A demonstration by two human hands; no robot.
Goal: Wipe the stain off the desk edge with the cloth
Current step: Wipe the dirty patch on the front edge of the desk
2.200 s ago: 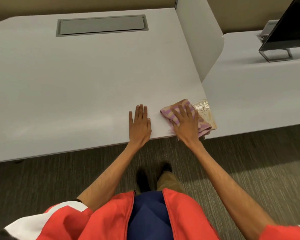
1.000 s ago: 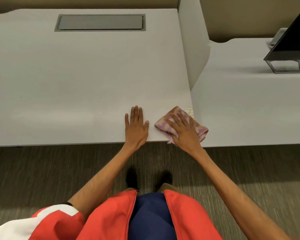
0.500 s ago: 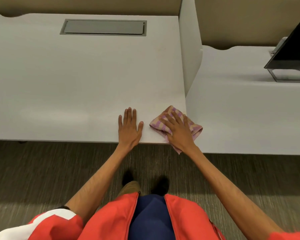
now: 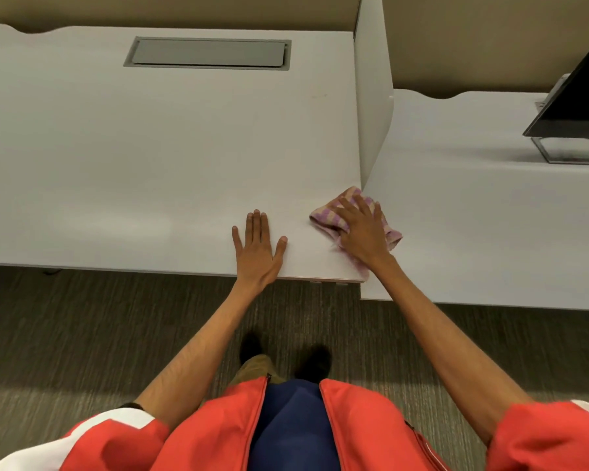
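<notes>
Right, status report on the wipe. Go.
Left hand flat on desk, empty. Right hand pressing cloth at desk's right corner. Stain not visible. Nothing in the way.

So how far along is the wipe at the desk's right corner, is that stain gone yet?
Done: no stain shows on the bare white desk around the cloth. In hand: the right hand presses the pink-and-tan striped cloth flat at the right front corner, beside the white divider panel, while the left hand lies flat on the desk. Left: whatever lies under the cloth is hidden, so lift it and check.
</notes>
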